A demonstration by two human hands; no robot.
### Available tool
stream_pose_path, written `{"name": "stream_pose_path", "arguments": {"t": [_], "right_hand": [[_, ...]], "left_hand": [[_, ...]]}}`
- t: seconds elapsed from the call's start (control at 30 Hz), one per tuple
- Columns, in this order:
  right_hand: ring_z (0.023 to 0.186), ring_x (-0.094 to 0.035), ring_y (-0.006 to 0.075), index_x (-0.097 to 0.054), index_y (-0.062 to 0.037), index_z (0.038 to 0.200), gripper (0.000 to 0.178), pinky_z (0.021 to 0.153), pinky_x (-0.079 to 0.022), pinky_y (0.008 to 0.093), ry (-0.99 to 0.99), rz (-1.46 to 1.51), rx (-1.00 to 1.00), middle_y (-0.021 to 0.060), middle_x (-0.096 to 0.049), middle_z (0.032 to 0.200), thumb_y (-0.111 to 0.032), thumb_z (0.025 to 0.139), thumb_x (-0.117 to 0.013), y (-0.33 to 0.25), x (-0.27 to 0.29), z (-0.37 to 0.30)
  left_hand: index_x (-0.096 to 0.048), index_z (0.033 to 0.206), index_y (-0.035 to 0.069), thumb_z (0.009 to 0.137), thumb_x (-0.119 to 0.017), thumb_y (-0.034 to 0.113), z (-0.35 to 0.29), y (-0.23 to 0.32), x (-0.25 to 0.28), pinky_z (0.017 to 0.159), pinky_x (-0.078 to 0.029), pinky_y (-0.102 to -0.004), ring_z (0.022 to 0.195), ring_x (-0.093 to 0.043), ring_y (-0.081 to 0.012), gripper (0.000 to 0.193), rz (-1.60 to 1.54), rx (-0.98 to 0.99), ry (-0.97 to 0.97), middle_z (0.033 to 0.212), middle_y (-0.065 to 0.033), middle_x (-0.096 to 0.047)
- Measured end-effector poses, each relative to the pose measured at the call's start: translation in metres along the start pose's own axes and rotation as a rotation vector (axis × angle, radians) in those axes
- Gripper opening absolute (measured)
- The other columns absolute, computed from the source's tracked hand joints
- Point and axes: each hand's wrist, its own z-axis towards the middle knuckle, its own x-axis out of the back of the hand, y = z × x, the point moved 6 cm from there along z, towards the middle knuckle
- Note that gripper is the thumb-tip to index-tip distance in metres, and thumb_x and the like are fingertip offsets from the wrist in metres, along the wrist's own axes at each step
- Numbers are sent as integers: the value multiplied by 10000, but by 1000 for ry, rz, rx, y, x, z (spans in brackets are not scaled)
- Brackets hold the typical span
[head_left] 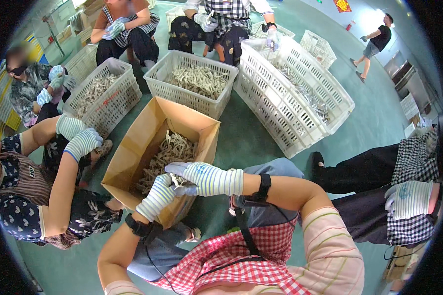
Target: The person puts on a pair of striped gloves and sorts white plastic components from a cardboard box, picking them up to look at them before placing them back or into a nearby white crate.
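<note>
Left hand: the left hand (156,196), in a striped work glove, is curled shut on a small pale part (174,181), hard to make out, held just over the near wall of the cardboard box (133,147).
Right hand: the right hand (206,178), gloved alike, lies flat across the box's near corner, fingers (177,169) pointing left and pinched on the same part.
Key relation: the part sits between the two hands, touching both; its long axis cannot be told.
Supply: the heap of pale parts (166,155) lies in the box, just beyond and below both hands, the left hand slightly nearer.
Surroundings: white plastic crates (285,93) of similar parts stand on the green floor (251,137); other seated people in gloves work around them.
</note>
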Motion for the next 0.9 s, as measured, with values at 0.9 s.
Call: {"name": "stream_pose_path", "arguments": {"t": [0.9], "right_hand": [[1124,-527,402,-397,-13,1317,616,953,-438,430,-91,7,-60,227,-523,1239,-338,848,-632,2,-8,1]], "left_hand": [[-651,1080,51,748,-706,-21,13,-84,8,854,-501,-306,952,-614,-133,345,256,78,2,1024,-38,-680]]}}
